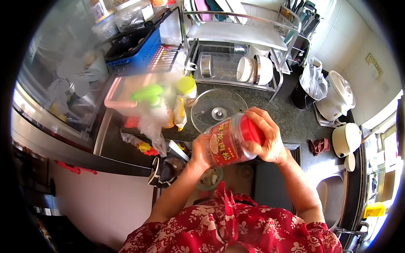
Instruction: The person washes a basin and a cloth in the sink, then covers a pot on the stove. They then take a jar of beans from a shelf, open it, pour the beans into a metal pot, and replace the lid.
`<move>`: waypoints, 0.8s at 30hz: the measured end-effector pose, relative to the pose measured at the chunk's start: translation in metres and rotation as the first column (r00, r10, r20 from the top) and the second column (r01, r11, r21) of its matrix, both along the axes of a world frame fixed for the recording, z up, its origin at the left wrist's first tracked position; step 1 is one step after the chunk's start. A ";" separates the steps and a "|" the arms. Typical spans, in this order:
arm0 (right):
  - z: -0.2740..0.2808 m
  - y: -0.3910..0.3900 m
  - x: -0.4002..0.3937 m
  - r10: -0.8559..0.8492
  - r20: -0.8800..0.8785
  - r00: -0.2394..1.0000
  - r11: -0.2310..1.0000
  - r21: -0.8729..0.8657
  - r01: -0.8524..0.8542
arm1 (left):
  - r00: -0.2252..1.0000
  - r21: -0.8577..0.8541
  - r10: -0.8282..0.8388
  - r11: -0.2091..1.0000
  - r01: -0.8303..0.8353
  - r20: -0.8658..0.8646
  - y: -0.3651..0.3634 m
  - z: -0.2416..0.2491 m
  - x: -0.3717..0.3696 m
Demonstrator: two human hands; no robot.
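Observation:
A clear plastic jar [222,142] with a red and gold label is held tilted on its side in front of my chest. Wrapped round its base end is my left hand [200,152]. The red screw lid [251,130] sits on the other end, with my right hand [272,137] closed over it, thumb below and fingers above. Just beyond the jar, a round glass pot lid [204,100] with a knob lies on the dark counter. Left of that lid stands a jar with a yellow-green cap [186,85]. What the jar contains is hard to make out.
A metal dish rack [238,36] with bowls [263,69] stands at the back. A pink container [118,93] and bags are at left, beside a blue basket [145,49]. Cookers [337,95] and a sink [331,196] line the right. Below hangs an open drawer or bin area.

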State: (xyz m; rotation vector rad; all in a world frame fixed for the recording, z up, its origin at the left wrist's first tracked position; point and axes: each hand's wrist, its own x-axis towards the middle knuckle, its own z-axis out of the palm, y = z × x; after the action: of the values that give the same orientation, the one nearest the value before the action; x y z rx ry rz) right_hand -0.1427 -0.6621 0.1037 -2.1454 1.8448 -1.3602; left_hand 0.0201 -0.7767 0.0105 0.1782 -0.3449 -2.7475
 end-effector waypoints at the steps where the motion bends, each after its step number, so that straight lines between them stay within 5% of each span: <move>1: 0.007 0.003 0.002 0.038 -0.103 0.994 0.999 -0.034 -0.042 | 1.000 0.004 -0.006 1.000 0.006 0.002 -0.003 0.000 -0.001; 7: 0.015 0.025 0.009 0.063 -0.276 0.959 0.997 0.058 -0.049 | 0.987 -0.034 -0.138 0.990 0.136 -0.082 -0.013 -0.005 0.002; 9: -0.004 0.031 0.001 -0.062 0.235 0.970 0.990 0.139 0.029 | 0.999 -0.079 -0.015 0.997 0.018 0.033 -0.013 -0.011 0.005; 10: -0.008 0.032 0.006 -0.183 0.619 0.764 0.965 0.262 0.019 | 0.999 -0.080 -0.023 0.996 0.025 0.031 -0.013 -0.016 0.007; 11: -0.012 0.031 0.008 -0.218 0.695 0.685 0.958 0.286 0.015 | 0.994 -0.116 0.044 0.993 -0.032 0.098 -0.013 -0.022 0.010; 13: -0.024 0.029 0.005 -0.287 0.635 0.717 0.922 0.387 0.026 | 0.981 -0.156 0.105 0.985 -0.080 0.163 -0.014 -0.026 0.013; 16: -0.018 0.026 0.011 -0.437 0.557 0.706 0.832 0.549 0.082 | 0.961 -0.448 0.257 0.874 -0.186 0.103 -0.015 -0.023 0.015; 19: 0.001 0.033 0.012 -0.375 0.548 0.748 0.779 0.624 -0.066 | 0.973 -0.452 0.211 0.880 -0.147 0.095 -0.020 -0.019 0.018; 21: 0.001 0.036 0.015 -0.357 0.489 0.796 0.804 0.595 -0.005 | 0.974 -0.426 0.200 0.894 -0.137 0.106 -0.027 -0.019 0.016; 23: 0.008 0.038 0.019 -0.239 0.271 0.932 0.877 0.472 0.088 | 0.970 -0.184 -0.076 0.975 0.121 0.232 -0.036 -0.022 0.017; 24: 0.002 0.037 0.017 -0.145 0.188 0.971 0.942 0.328 0.077 | 0.977 -0.157 -0.056 0.984 0.090 0.205 -0.034 -0.022 0.014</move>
State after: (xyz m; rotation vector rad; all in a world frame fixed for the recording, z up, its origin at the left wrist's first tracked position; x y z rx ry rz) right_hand -0.1256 -0.6247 0.1056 -1.6974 1.9672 -1.1554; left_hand 0.0343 -0.8111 -0.0115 0.4062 -0.6431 -2.7621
